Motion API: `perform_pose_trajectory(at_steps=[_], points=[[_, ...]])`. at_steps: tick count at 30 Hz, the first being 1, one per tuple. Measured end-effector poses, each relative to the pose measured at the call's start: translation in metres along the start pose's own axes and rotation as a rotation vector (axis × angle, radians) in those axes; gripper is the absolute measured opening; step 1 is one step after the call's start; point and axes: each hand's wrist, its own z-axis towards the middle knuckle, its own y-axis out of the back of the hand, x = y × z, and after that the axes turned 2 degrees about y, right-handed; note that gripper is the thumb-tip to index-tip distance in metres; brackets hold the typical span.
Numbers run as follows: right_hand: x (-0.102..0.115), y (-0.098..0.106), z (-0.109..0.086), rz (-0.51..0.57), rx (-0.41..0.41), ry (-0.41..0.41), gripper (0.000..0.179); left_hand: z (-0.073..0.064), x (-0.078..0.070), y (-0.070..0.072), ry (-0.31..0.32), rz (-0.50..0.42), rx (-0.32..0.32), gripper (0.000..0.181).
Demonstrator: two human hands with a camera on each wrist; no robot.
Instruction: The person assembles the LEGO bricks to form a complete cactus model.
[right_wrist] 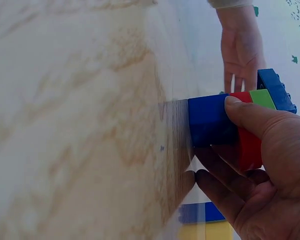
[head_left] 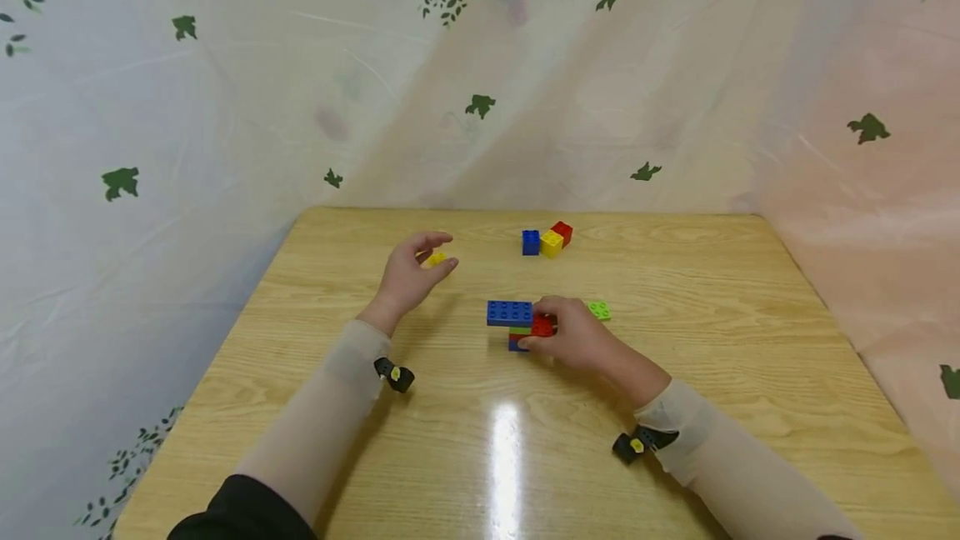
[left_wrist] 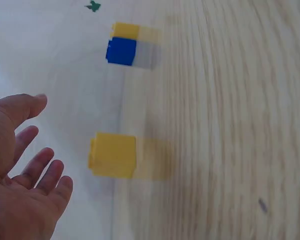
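My right hand [head_left: 573,332] grips a small stack of toy building bricks standing on the table. On top of the stack a long blue brick [head_left: 510,312] juts out to the left. Below it, the right wrist view shows a green brick [right_wrist: 262,98], a red brick [right_wrist: 250,147] and a blue brick [right_wrist: 210,120] at the base. My thumb lies across the red and lower blue bricks. Farther left, my left hand [head_left: 408,277] has its fingers apart around a yellow brick [head_left: 437,258]. In the left wrist view a gap separates that hand from the yellow brick [left_wrist: 114,155].
A blue brick [head_left: 531,242], a yellow brick [head_left: 552,243] and a red brick [head_left: 562,232] sit together toward the back of the wooden table [head_left: 450,457]. A light green brick [head_left: 598,310] lies just beyond my right hand. Behind the table hangs a leaf-patterned sheet [head_left: 555,132].
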Motion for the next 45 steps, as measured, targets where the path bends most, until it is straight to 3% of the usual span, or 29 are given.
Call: perform_pose_trajectory(at_steps=[4, 12, 20, 30, 45], points=[[0.0, 0.0, 0.001, -0.003, 0.002, -0.007, 0.045, 0.008, 0.012, 0.008, 0.072, 0.055, -0.005, 0.052], [0.001, 0.0, 0.0, 0.01, 0.001, -0.017, 0.047, 0.02, 0.031, 0.007, 0.187, 0.079, 0.087, 0.07], [0.001, 0.0, -0.002, 0.026, 0.009, -0.046, 0.05, 0.022, 0.039, -0.002, 0.288, 0.125, 0.094, 0.064], [0.002, 0.0, 0.0, 0.016, 0.006, -0.027, 0.044, 0.021, 0.041, -0.006, 0.277, 0.192, 0.012, 0.047], [0.003, 0.001, 0.0, 0.006, 0.002, -0.032, 0.044, 0.018, 0.038, -0.006, 0.27, 0.129, 0.023, 0.048]])
